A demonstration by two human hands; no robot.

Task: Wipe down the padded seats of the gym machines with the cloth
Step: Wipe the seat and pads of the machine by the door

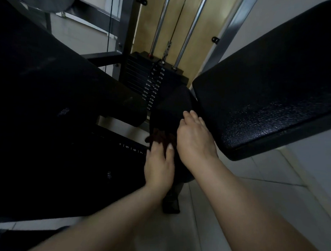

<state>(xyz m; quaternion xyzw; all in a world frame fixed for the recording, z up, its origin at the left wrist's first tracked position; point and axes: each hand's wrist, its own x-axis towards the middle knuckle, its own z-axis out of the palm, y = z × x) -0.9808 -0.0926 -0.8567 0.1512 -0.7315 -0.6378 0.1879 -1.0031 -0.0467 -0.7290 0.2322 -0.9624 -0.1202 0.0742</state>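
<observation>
Two hands are in my view, both low in the middle, over a small dark pad (172, 106) between two bigger ones. My left hand (159, 164) lies on a dark reddish cloth (160, 137), fingers mostly straight and pressing it onto the near part of this pad; only the far part of the cloth shows beyond the fingertips. My right hand (195, 137) is just beside it, flat on the same pad with the fingers relaxed and holding nothing. A large black seat (270, 102) with a grainy surface fills the right side, near the right hand. Another dark pad (55, 87) fills the left. Behind stands the weight stack (153, 81) with two shiny rods (190, 32), above a pale tiled floor (252, 188).
</observation>
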